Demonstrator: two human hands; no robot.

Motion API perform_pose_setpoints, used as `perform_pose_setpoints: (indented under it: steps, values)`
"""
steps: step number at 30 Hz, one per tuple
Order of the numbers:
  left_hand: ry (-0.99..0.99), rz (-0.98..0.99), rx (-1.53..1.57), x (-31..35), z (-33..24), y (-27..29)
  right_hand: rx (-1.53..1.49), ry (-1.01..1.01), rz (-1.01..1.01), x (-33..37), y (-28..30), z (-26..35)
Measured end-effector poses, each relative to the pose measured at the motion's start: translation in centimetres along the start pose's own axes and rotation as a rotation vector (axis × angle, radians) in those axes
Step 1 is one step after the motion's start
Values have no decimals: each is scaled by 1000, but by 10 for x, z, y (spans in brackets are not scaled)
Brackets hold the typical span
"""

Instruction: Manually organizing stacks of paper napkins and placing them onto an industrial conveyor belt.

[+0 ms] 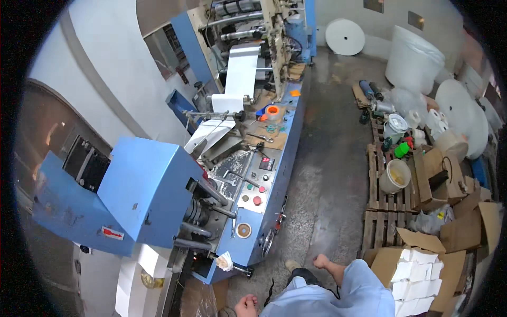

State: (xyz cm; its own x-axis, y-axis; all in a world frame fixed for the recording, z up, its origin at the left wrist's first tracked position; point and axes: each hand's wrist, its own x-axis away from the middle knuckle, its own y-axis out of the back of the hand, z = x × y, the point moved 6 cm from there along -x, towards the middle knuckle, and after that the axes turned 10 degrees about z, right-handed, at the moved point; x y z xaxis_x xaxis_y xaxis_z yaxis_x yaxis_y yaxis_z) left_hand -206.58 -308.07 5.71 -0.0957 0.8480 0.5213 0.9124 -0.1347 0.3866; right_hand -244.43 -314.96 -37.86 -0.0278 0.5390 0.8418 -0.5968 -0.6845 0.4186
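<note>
Blue paper-web machine [153, 179] is carrying white paper web [242, 71]; near the machine, left hand [246, 306] and right hand [323, 261] are hanging loosely curled, any grasp indiscernible.

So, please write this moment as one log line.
left hand: no item seen; right hand: no item seen, above floor; white strip: threaded through machine; box: open, white stacks inside

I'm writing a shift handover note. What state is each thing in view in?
Left hand: fingers curled, nothing visibly held
Right hand: fingers curled, nothing visibly held
White wad: crumpled
Paper strip: unwound, threaded over rollers
Small display: lit red
Large roll: wrapped in clear plastic
Bucket: open, yellowish inside
Front carton: open, packed with white stacks
</note>
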Motion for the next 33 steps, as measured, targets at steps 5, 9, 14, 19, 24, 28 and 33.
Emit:
perform_pose_setpoints:
  steps: [5, 9, 14, 19, 24, 28, 33]
  values:
    - [-123, 2, -14, 45, 34, -2, -106, 109, 22, 70, -28, -2]
    - [-237, 2, -38, 99, 45, -4, -138, 130, 90, 125, -22, 33]
    - [-151, 23, 180, 150, 78, -14, -155, 209, 62, 202, -28, 45]
    - [-146, 37, 240, 195, 80, -15, 96, 267, -77, 235, -38, 2]
    - [-166, -64, 308, 209, 119, -24, 203, 214, 17, 243, -55, -17]
    - [-240, -55, 580, 169, 165, -49, 261, 305, -35, 236, -46, 1]
    - [-322, -4, 700, 154, 132, -57, -244, 370, 38, 245, -30, 27]
